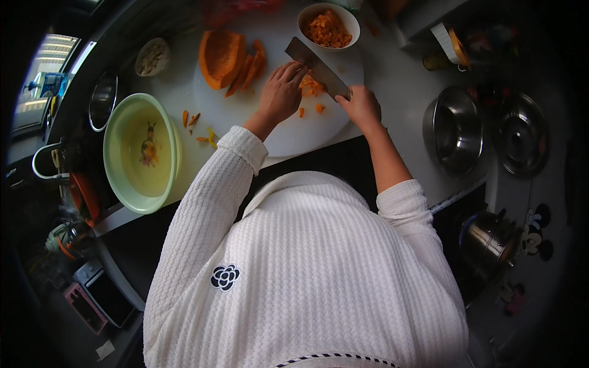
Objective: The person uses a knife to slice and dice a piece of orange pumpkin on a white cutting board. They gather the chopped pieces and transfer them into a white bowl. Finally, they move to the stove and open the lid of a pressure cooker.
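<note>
My right hand point(361, 106) grips the handle of a cleaver point(320, 69), whose broad blade slants up to the left over a round white cutting board point(294, 138). My left hand point(283, 89) rests with bent fingers beside the blade, on orange pieces that it mostly hides. Chopped orange bits point(312, 86) lie against the blade, and small chunks lie nearer me. Left of my hands are a hollowed pumpkin piece point(222, 59) and several cut pumpkin slices point(254, 66). A white bowl point(355, 31) of chopped orange pieces stands at the board's far edge.
A pale green basin point(108, 152) of liquid stands left, with orange scraps point(185, 118) beside it. Farther back are a small bowl with pale pieces point(153, 56) and a metal bowl point(103, 101). At right stand a steel basin point(455, 131), a round metal lid point(520, 135) and a steel pot point(487, 239).
</note>
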The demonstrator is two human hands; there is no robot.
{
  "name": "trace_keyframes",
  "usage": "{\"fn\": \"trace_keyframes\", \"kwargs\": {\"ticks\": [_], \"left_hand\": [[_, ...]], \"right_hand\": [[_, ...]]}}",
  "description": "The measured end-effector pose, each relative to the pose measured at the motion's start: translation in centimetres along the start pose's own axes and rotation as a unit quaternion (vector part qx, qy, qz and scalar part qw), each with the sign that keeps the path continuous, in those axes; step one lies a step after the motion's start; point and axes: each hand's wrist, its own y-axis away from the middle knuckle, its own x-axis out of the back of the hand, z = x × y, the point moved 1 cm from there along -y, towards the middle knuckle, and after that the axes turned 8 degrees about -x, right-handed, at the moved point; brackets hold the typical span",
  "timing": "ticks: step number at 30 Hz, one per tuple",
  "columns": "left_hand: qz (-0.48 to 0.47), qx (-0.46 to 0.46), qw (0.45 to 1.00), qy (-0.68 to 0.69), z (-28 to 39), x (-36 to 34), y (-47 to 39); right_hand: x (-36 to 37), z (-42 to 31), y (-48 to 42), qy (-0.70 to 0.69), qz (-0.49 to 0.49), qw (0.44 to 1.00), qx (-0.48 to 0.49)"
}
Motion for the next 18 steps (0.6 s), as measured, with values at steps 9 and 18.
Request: {"fn": "trace_keyframes", "kwargs": {"ticks": [9, 18], "left_hand": [[-0.022, 0.041, 0.999, 0.008, -0.4, 0.6, 0.8], [-0.056, 0.034, 0.998, -0.015, -0.4, 0.1, 2.1]], "right_hand": [[-0.8, 0.6, -0.1, -0.006, 0.009, 1.0, 0.009], [-0.6, -0.1, 0.4, -0.052, 0.039, 0.998, 0.019]]}}
